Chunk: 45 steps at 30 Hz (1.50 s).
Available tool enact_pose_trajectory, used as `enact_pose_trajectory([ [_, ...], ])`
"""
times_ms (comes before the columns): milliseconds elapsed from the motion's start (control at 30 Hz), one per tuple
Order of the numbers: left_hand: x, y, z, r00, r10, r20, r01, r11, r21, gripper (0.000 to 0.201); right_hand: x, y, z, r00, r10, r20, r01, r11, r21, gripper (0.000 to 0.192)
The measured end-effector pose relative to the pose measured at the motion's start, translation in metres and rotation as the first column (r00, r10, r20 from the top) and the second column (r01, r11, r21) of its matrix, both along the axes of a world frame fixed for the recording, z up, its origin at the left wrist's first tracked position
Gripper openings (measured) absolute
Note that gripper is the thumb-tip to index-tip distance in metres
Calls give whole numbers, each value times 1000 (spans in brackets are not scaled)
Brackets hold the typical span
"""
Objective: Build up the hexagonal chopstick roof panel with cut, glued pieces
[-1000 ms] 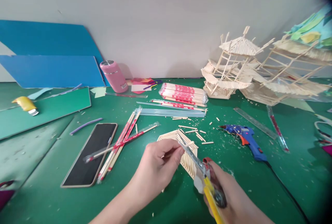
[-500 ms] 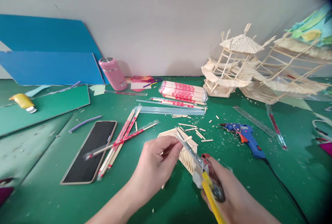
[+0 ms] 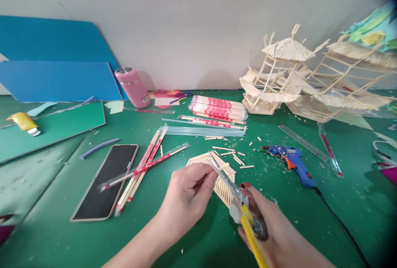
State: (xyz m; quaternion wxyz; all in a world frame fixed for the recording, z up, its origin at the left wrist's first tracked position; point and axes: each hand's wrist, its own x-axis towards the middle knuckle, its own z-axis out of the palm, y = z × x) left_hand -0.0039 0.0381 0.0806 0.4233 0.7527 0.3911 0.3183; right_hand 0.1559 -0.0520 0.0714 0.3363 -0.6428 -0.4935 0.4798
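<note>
While the left hand (image 3: pixel 189 193) pinches a thin, seemingly brittle wooden stick (image 3: pixel 223 166) near its end, the right hand (image 3: pixel 276 235) clamps a utility knife (image 3: pixel 240 204).

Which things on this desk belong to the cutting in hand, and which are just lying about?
In use:
left hand pinching a small stick
right hand gripping the yellow utility knife
flat stick panel beneath

Lying about:
glue gun
phone
pink bottle
wrapped chopsticks
ruler
stick pagoda models
</note>
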Motion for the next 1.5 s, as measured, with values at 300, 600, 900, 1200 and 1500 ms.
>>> enact_pose_trajectory([
  [300, -5, 8, 6, 986, -97, 137, 127, 964, -232, 25, 2, 2, 7, 999, 16, -39, -15, 1000, 8, 26],
  [600, -4, 9, 4, 981, -65, 182, 108, 965, -238, 22, 3, 3, 5, 999, 33, 35, -34, 999, 31, 20],
  [900, 0, 3, 2, 996, 43, 75, -32, 989, -144, 24, 2, 2, 2, 1000, -5, -4, 5, 999, -39, 35],
  [1200, -4, 9, 3, 966, -134, 221, 207, 914, -349, 25, 4, -2, 2, 999, 41, 4, -41, 999, 18, 21],
  [1500, -3, 7, 2, 971, -102, 215, 165, 939, -300, 23, 2, -3, -4, 999, 43, -18, -43, 999, 15, 30],
])
